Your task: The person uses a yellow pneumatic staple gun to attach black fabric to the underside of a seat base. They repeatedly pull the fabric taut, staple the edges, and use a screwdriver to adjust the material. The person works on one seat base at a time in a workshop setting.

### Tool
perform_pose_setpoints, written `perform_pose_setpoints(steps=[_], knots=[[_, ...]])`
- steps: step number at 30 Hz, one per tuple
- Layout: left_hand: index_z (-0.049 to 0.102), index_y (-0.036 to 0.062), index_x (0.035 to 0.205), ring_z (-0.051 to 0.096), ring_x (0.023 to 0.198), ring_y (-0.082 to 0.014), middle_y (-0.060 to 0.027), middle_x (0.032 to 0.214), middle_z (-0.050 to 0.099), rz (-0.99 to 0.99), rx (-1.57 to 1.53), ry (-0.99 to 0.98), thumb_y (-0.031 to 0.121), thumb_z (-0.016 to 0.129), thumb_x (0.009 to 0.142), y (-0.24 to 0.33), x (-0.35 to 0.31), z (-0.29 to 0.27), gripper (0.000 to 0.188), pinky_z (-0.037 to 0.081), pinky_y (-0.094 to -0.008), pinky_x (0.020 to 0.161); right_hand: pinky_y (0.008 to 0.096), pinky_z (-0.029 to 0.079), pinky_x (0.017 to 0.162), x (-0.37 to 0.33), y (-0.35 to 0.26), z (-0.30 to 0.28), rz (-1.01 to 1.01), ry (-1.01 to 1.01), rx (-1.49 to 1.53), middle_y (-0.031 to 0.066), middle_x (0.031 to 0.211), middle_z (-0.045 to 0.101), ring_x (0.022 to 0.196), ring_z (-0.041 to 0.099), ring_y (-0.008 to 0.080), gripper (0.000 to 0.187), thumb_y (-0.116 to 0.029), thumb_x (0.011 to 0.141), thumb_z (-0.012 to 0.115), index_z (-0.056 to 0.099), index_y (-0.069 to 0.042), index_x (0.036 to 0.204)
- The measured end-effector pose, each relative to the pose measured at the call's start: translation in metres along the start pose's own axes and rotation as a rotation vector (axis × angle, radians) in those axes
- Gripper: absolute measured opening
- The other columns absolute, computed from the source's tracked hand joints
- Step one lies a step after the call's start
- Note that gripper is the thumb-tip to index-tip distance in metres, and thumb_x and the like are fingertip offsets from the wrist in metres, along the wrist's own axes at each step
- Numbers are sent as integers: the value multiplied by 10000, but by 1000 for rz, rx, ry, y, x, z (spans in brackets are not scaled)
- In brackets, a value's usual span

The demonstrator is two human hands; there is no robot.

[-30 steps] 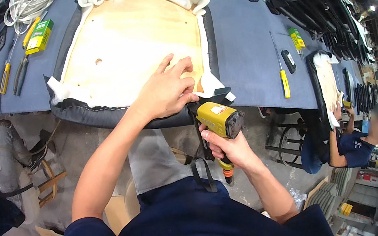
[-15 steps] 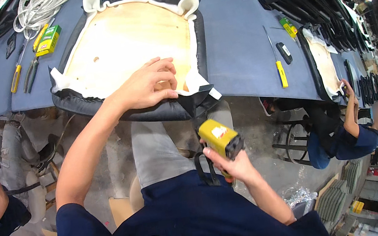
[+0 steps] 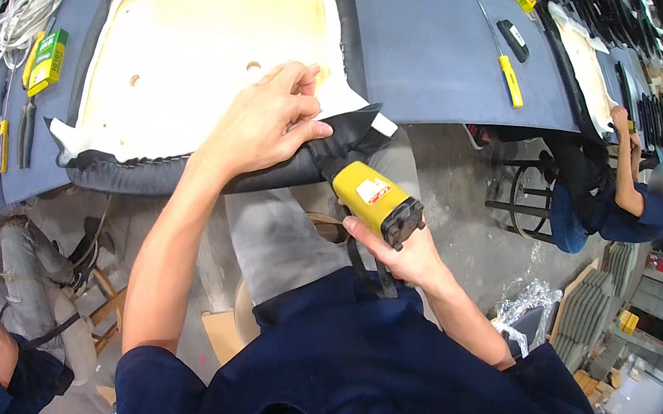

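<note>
A chair seat panel lies wooden side up at the table's front edge, its board [image 3: 193, 63] bordered by white padding [image 3: 81, 141] and a black cover [image 3: 194, 170]. My left hand [image 3: 269, 121] rests on its near right part, fingers curled and thumb pressed on the folded edge of the cover. In my right hand [image 3: 406, 254] is a yellow staple gun [image 3: 366, 192], gripped below the table edge. Its nose points at the cover's near right corner, right beside my left thumb; the flap hides whether it touches. A white padding tab [image 3: 383, 124] sticks out at that corner.
On the table [image 3: 428, 50] lie pliers [image 3: 27, 131], a yellow-handled screwdriver [image 3: 511, 80], another screwdriver [image 3: 3, 146], a green-yellow box [image 3: 48, 61] and a coiled white hose [image 3: 24, 21]. Black covered pieces pile up at the far right. Co-workers sit on both sides.
My right hand has brought the staple gun up to the cover's corner. My left hand stays on the folded edge. The view has shifted, so the panel sits higher in the picture.
</note>
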State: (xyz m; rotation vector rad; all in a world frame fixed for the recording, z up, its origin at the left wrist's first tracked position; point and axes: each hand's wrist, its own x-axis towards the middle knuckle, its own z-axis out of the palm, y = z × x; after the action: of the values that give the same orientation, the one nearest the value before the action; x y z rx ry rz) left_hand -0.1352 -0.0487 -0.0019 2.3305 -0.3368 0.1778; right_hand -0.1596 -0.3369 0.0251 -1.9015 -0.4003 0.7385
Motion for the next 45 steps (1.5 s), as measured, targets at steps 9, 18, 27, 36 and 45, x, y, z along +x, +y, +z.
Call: perform_pose_setpoints(steps=[9,18,27,36,45], knots=[[635,-13,850,680,1355,-373,-152,1167,628,23,14,96,263,847,951,-5,-1,6,362,583,-472,898,388,599,829,5,-25,-12,184,-107,-6,145,991,816,894,768,219,350,-260,990,844,767,41,1152],[672,7,886,703,1270,-348,-142,1236,683,37,68,122,258,846,933,-9,-2,15,309,583,-475,926,313,543,656,27,-27,0,275,-122,134,44,899,751,714,665,118,336,-269,1007,825,755,0,1196],[690,27,967,621,1455,-368,-115,1216,669,12,-38,-38,249,813,988,-11,-13,-17,254,540,-450,1098,340,548,638,1,-36,0,183,-22,71,60,793,742,658,697,142,283,-219,957,888,733,-3,1053],[658,47,928,555,1526,-389,-108,1268,611,84,167,-53,288,857,943,-10,-18,-15,312,542,-482,1092,362,601,712,-29,5,5,-106,53,-128,136,884,803,776,805,260,263,-162,948,881,755,7,1105],[669,29,846,654,1404,-358,-120,1170,630,-33,22,2,241,867,898,-5,-17,-9,294,575,-457,957,397,606,775,7,-4,16,-152,-32,-140,199,911,780,860,793,405,396,-35,855,849,710,24,1221]])
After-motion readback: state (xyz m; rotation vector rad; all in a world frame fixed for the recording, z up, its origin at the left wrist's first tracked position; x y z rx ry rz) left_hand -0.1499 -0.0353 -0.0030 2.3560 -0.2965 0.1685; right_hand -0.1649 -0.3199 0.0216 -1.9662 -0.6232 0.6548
